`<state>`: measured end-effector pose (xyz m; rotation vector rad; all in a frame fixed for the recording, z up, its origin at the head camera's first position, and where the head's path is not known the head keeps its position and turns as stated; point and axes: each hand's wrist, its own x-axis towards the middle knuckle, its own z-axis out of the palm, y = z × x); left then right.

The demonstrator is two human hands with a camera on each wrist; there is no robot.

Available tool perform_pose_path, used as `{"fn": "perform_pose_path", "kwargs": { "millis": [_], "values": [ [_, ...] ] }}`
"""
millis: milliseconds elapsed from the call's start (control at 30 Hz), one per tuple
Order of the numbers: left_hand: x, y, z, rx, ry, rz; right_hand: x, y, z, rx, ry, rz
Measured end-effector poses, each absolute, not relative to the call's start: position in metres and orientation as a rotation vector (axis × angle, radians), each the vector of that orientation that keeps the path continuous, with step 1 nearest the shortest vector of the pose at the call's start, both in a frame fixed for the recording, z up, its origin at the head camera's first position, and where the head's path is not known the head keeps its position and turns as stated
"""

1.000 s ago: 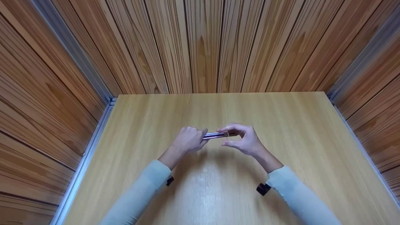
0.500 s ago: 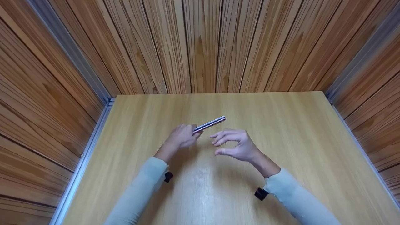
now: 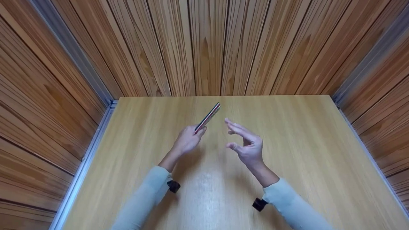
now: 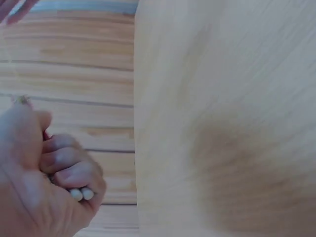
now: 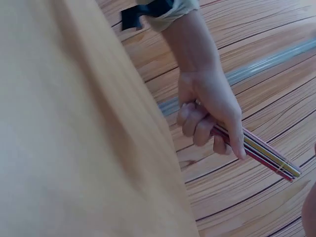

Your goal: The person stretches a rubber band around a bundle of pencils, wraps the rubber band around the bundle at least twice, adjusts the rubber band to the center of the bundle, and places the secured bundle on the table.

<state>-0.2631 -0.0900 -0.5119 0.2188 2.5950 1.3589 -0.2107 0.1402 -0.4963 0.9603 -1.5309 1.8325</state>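
My left hand [image 3: 188, 138] grips a bundle of thin striped pencils [image 3: 208, 117] near its lower end, above the table. The bundle slants up and away to the right, its far part sticking out past the thumb. Red, black, pink and yellow stripes show in the right wrist view, where the pencils [image 5: 269, 153] lie along the thumb. Two rounded white pencil ends [image 4: 81, 193] poke out below the curled fingers in the left wrist view. Apart from the bundle, to its right, my right hand [image 3: 249, 143] is raised with thumb and fingers spread and nothing visible between them.
Both hands are over a light wooden table [image 3: 143, 118]. Wood-plank walls [image 3: 207, 48] stand at the back and sides, with metal rails [image 3: 86, 159] along the table's sides. A small black device [image 3: 173, 186] sits at the left wrist, another black device [image 3: 259, 204] at the right.
The right hand, earlier around the bundle's far end with a thin loop by its fingers, has come away from it. The left hand has swung the pencils from nearly level to steeply slanted.
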Motion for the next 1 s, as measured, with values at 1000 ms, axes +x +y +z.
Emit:
{"fn": "perform_pose_path", "kwargs": {
  "millis": [1000],
  "values": [
    [-0.247, -0.097, -0.499, 1.3, 3.643, 0.236, -0.226, 0.172, -0.492, 0.736, -1.871, 1.951]
  ]
}}
